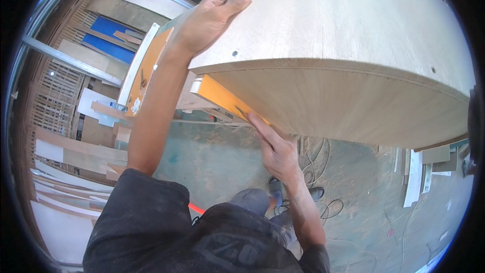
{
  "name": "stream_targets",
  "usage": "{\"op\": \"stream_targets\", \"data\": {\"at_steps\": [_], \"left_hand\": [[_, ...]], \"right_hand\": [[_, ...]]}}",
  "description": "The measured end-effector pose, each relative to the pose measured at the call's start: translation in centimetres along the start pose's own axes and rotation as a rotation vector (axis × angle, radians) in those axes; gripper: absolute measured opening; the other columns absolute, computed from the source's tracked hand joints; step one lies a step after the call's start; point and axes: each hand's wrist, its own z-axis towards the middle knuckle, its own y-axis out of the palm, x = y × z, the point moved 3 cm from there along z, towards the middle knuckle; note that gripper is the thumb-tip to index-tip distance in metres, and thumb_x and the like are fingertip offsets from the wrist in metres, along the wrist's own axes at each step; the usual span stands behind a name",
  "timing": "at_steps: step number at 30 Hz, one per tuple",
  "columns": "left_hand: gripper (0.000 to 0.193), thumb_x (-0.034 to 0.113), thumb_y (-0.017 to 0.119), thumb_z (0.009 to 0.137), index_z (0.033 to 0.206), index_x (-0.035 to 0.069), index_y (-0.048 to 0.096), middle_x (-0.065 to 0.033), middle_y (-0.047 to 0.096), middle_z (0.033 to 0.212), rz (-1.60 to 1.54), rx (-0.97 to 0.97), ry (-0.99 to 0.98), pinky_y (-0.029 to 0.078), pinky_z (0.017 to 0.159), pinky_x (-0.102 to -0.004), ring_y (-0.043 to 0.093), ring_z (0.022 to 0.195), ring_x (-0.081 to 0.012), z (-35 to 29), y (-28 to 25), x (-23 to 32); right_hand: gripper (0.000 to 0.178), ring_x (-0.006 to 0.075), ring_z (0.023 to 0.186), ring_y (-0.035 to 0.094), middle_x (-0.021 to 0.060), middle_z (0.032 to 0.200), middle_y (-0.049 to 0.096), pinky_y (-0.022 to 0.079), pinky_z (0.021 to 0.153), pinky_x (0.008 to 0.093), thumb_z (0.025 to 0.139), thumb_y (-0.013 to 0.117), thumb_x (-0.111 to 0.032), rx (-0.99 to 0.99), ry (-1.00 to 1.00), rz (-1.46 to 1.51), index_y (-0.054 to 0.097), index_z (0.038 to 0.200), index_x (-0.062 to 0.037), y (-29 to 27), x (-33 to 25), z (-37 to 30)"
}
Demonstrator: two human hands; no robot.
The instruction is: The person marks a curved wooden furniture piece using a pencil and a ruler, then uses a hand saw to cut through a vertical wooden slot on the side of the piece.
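A large pale plywood box [323,25] fills the upper right, its broad upper face and a darker near side showing. My left hand [209,20] rests at the left edge of that upper face. Thumb and forefinger stretch out over the wood, while its other fingers are mostly hidden. Below the box's near left corner, an orange-faced board [222,96] with a white end slants along the underside. My right hand [278,152] holds this board from below, forefinger extended along it and the remaining fingers largely out of sight. A dark mark lies on the orange face near the fingertip.
Another orange panel [147,73] with a white edge leans at the left. Beyond it, boards and offcuts [81,149] lie stacked on slatted racking. Cables [318,164] loop over the dusty green floor [202,157] by my sandalled feet. White and brown strips [414,177] lie at the right.
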Motion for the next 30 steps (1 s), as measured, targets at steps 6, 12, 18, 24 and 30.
{"op": "stream_targets", "data": {"at_steps": [6,12,18,24,30], "left_hand": [[0.042,0.024,0.063,0.106,0.14,0.0,0.058,0.0002,0.06,0.107,-0.123,0.039,0.002,0.044,0.089,-0.0201,0.052,0.101,-0.0039,0.0,0.8,2.0],[0.042,0.032,0.062,0.106,0.138,0.006,0.063,0.0026,0.06,0.096,0.13,0.088,-0.106,0.046,0.087,-0.024,0.054,0.091,-0.0061,-0.7,1.0,2.5],[0.041,0.03,0.062,0.106,0.139,0.006,0.063,-0.0004,0.064,0.101,0.164,0.067,-0.095,0.046,0.09,-0.0251,0.055,0.095,-0.0073,0.0,0.9,1.0],[0.043,0.024,0.058,0.109,0.145,0.0,0.055,-0.0033,0.058,0.135,-0.196,-0.008,-0.06,0.04,0.113,-0.0253,0.052,0.127,-0.0096,0.5,1.5,0.7],[0.042,0.023,0.057,0.109,0.144,0.0,0.055,-0.0045,0.059,0.132,-0.312,-0.007,-0.015,0.041,0.11,-0.0247,0.053,0.123,-0.0107,0.3,1.5,0.0]], "right_hand": [[0.066,0.0234,0.078,0.069,0.0073,0.082,0.068,0.056,0.076,0.0366,0.083,0.069,0.007,0.12,-0.119,-0.216,0.068,0.141,-0.0254,2.0,-1.7,3.9],[0.071,0.0258,0.071,0.069,0.0058,0.077,0.066,0.056,0.062,0.0425,0.082,0.071,0.002,-0.046,0.091,-0.462,0.064,0.144,-0.0323,0.3,7.2,-5.8],[0.06,0.0288,0.073,0.071,0.0096,0.088,0.073,0.058,0.066,0.0421,0.093,0.068,-0.002,-0.165,0.354,-0.412,0.061,0.147,-0.0278,-4.7,5.8,-8.7],[0.056,0.0302,0.085,0.075,0.0158,0.107,0.076,0.058,0.077,0.0383,0.097,0.064,0.001,0.049,0.04,-0.134,0.06,0.148,-0.0213,-2.1,-5.7,3.7],[0.055,0.0291,0.09,0.076,0.0154,0.116,0.075,0.059,0.081,0.0372,0.097,0.063,0.004,0.032,0.012,-0.123,0.062,0.147,-0.0194,0.0,-5.8,6.0]]}}
